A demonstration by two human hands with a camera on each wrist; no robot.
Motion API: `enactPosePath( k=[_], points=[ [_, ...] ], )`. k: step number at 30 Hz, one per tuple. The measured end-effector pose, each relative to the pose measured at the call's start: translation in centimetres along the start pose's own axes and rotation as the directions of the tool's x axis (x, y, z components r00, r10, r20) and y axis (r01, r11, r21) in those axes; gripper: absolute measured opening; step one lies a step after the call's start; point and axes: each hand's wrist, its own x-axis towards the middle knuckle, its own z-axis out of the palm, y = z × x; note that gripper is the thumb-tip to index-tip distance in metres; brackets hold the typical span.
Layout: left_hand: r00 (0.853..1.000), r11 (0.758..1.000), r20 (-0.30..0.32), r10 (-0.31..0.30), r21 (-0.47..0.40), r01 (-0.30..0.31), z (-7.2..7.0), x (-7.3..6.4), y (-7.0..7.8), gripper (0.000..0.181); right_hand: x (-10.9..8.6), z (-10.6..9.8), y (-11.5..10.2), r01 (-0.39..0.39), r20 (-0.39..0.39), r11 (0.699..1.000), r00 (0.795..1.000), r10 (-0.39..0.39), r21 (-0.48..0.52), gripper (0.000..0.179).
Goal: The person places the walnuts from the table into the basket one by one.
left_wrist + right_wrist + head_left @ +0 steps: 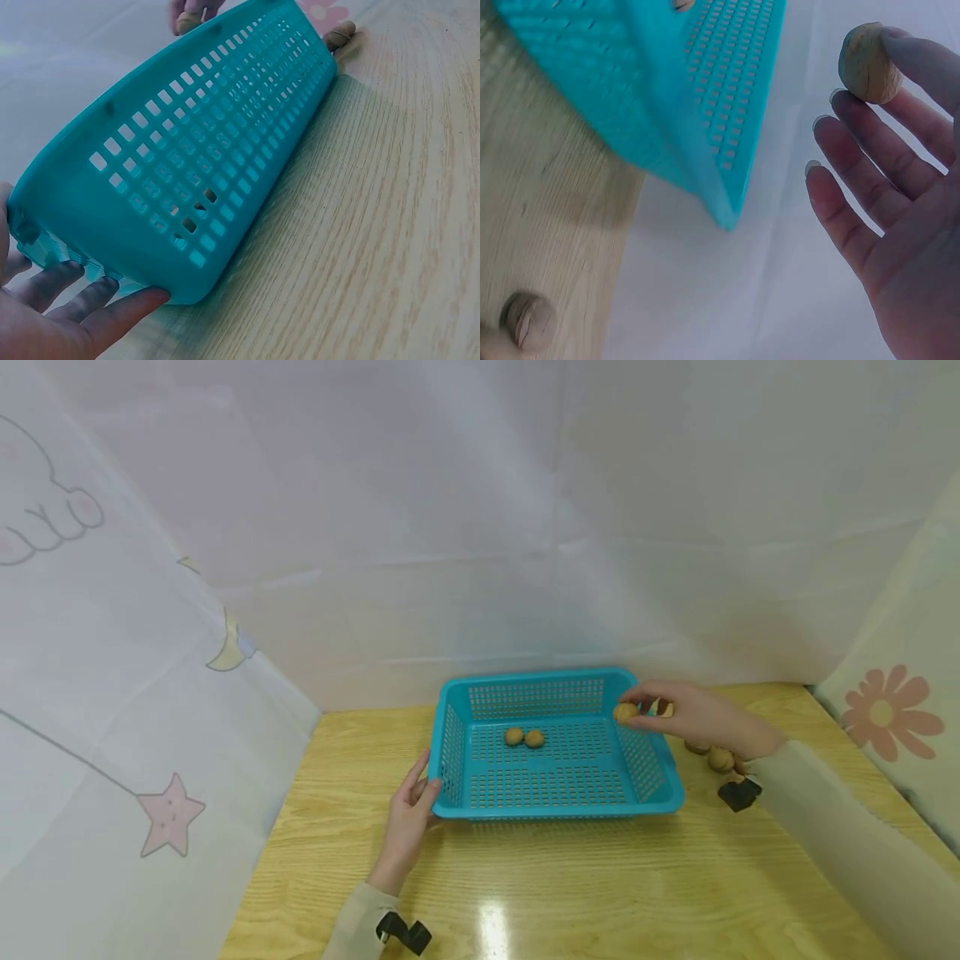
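A blue plastic basket (555, 815) with slotted walls stands on the wooden table. Two walnuts (513, 737) lie side by side on its floor. At its left end my left hand (408, 814) grips the rim, thumb on top and fingers against the outer wall, as the left wrist view also shows. My right hand (686, 714) is raised over the basket's right rim. Between its thumb and fingertips it pinches a walnut (870, 64), while the other fingers spread out loosely.
More walnuts (721, 760) lie on the table right of the basket, partly hidden by my right wrist. A pale printed cloth (480, 543) hangs behind the table and along both sides. The wooden table (540, 885) extends in front of the basket.
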Motion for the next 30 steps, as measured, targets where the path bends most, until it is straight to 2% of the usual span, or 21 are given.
enactPosePath(
  k=[2,8,19,27,30],
  points=[
    [1.0,1.0,-0.001,-0.001,0.0,0.001,0.0,0.1,-0.1,0.063,1.1,0.3,0.0,0.02,0.003,1.0,1.0,-0.02,0.003,0.033],
    [1.0,1.0,-0.004,-0.008,-0.004,0.008,0.1,0.0,-0.2,0.061,4.0,1.2,-0.2,0.004,0.034,1.0,0.999,-0.005,0.02,0.038],
    [1.0,1.0,-0.022,0.0,-0.006,0.0,0.0,-0.3,-0.2,0.062,8.5,4.5,0.2,-0.005,0.071,0.997,0.997,-0.001,0.08,0.043],
    [1.0,1.0,-0.025,-0.005,-0.016,0.005,0.1,-0.2,-0.2,0.061,10.9,6.8,0.6,-0.002,0.107,0.99,0.994,-0.013,0.139,0.04],
    [1.0,1.0,-0.031,-0.005,-0.014,0.004,0.2,-0.1,-0.2,0.061,11.6,7.7,1.0,-0.01,0.13,0.993,0.991,-0.006,0.12,0.037]
  ],
)
